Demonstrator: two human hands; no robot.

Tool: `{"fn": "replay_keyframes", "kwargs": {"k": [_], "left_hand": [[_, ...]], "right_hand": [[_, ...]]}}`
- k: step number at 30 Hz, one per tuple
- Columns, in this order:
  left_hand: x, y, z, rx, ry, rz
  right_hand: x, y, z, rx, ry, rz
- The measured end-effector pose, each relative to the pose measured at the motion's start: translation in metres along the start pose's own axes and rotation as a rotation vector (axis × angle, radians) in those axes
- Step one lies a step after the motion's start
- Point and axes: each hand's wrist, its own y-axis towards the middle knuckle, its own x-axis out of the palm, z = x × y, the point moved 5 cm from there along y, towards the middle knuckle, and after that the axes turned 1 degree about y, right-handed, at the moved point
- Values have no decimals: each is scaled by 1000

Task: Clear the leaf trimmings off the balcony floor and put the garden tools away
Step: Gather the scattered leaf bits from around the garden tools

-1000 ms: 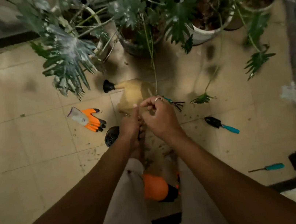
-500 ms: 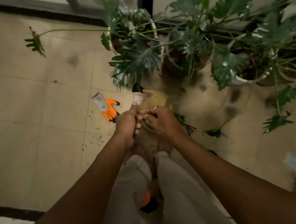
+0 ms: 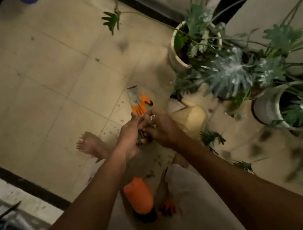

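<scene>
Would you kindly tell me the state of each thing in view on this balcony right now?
Left hand: holds a clump of leaf trimmings.
Right hand: pinches the same clump.
Floor scraps: scattered, not yet gathered.
Glove: lying on the tiles, untouched.
Orange container: on the floor by the legs, untouched.
Plant pots: upright.
</scene>
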Motion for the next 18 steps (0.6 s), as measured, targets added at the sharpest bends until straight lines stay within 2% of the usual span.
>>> {"fn": "replay_keyframes", "kwargs": {"k": [3, 6, 10, 15, 18], "left_hand": [[-48, 18, 24, 36, -24, 47], [-94, 40, 50, 32, -57, 77], [-145, 57, 102, 50, -76, 76], [-231, 76, 192, 14, -102, 44], [-269, 85, 243, -3, -204, 54]], "right_hand": [[29, 29, -40, -27, -92, -53], [62, 62, -72, 78, -34, -3], [107, 102, -116, 108, 134, 129], [178, 175, -202, 102, 236, 81], [201, 219, -240, 117, 291, 110]]}}
